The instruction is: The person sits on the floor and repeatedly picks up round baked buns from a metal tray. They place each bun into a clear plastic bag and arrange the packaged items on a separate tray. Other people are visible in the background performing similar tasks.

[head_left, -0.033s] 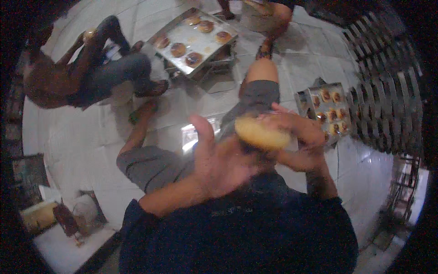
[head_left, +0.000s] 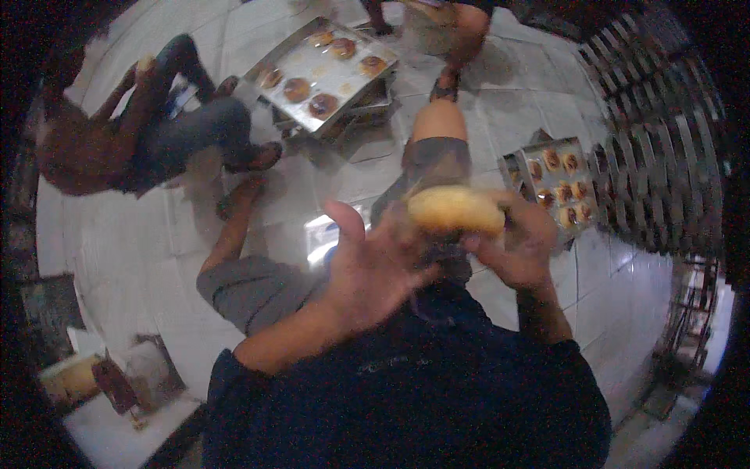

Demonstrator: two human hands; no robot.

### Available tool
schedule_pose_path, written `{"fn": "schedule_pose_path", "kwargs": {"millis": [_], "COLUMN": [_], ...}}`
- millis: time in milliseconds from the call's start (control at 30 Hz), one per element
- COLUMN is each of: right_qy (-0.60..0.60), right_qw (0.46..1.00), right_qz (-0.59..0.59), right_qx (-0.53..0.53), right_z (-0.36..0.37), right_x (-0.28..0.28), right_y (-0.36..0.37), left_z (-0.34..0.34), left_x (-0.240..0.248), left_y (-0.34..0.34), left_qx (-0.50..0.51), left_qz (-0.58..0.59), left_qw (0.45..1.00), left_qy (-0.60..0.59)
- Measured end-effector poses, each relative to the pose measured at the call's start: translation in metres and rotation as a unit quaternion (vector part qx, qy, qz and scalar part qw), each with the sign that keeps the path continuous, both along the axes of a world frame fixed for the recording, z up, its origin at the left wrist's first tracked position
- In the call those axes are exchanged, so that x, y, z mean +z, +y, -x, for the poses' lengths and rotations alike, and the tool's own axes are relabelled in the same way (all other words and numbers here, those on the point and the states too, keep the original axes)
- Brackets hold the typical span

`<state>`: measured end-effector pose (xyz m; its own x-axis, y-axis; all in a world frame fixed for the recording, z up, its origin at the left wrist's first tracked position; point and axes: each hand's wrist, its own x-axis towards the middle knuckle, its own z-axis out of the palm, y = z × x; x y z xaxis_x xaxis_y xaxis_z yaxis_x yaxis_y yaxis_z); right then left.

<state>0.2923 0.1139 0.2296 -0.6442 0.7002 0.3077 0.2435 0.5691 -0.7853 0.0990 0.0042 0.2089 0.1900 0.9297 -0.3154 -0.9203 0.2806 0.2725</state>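
Observation:
A round golden-yellow bun is held up in front of my lap. My right hand grips its right end, with the thumb below and the fingers behind, partly hidden. Just left of the bun, my left hand is open, palm up, its thumb sticking out to the side. Its fingertips reach toward the bun's left end, but blur hides whether they touch it.
A large metal tray with several browned, dark-topped buns stands ahead on stacked trays. Another tray of smaller buns lies on the right beside stacked metal trays. A seated person is at left, another person's leg far ahead.
The bun has levelled out and shifted slightly right. My right hand's thumb now shows under it. My left hand has barely moved; the whole view has shifted slightly.

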Motion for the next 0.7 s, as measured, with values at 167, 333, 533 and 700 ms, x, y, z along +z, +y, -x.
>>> {"fn": "schedule_pose_path", "kwargs": {"millis": [167,333,533,700], "right_qy": [0.003,0.011,0.161,0.238], "right_qw": [0.927,0.913,0.851,0.825], "right_qz": [0.355,0.389,0.474,0.476], "right_qx": [-0.118,-0.126,-0.160,-0.190], "right_z": [-0.019,-0.010,-0.008,0.022], "right_x": [-0.095,-0.092,-0.107,-0.083], "right_y": [0.018,0.055,0.052,0.047], "left_z": [0.028,0.035,0.038,0.057], "left_x": [-0.106,-0.117,-0.092,-0.079], "left_y": [0.039,0.078,0.060,0.071], "left_qx": [-0.053,0.038,0.029,0.144], "left_qz": [0.057,0.026,0.055,-0.009], "left_qw": [0.881,0.853,0.843,0.835], "left_qy": [0.467,0.519,0.534,0.531]}}
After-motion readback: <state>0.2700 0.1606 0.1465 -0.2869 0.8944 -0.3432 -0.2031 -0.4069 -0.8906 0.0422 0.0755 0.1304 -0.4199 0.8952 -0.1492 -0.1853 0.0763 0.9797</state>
